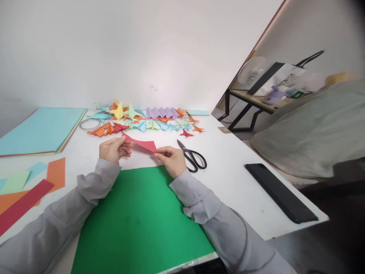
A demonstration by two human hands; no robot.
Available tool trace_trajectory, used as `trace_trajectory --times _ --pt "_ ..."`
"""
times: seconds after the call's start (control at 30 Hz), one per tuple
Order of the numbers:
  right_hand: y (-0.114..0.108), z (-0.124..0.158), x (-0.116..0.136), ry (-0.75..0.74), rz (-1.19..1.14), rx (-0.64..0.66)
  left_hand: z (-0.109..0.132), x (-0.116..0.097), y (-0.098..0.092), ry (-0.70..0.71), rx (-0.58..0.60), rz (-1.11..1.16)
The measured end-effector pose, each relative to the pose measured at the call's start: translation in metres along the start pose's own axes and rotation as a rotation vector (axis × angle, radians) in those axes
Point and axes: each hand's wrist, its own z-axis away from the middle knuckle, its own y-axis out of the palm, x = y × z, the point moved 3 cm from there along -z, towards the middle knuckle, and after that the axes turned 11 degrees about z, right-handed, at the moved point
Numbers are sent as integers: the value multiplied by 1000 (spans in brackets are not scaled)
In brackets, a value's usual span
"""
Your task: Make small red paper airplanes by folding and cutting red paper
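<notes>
A strip of red paper point(142, 144) is stretched between my two hands above the far edge of a green board point(142, 217). My left hand point(114, 149) pinches its left end between thumb and fingers, the other fingers curled below. At the lower right corner of the strip, my right hand point(173, 159) grips with thumb and forefinger. Black-handled scissors point(194, 156) lie just right of my right hand, blades pointing away. Behind the strip, several folded paper figures point(154, 124) in many colours spread along the wall.
Coloured paper sheets point(42, 127) are stacked at the back left, beside a ring of tape point(90, 123). Loose paper pieces point(55, 175) lie at the left. A black phone point(281, 192) rests near the table's right edge. Beyond stand a low shelf point(253, 99) and a cloth-covered shape point(308, 129).
</notes>
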Motion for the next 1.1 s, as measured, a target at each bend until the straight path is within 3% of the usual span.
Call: trace_trajectory --times 0.4,1.1 --pt "-2 1 0 -53 69 -61 -5 4 -5 -1 -71 -55" --pt "-3 -1 -5 53 44 -66 -2 -2 -4 78 -93 -43"
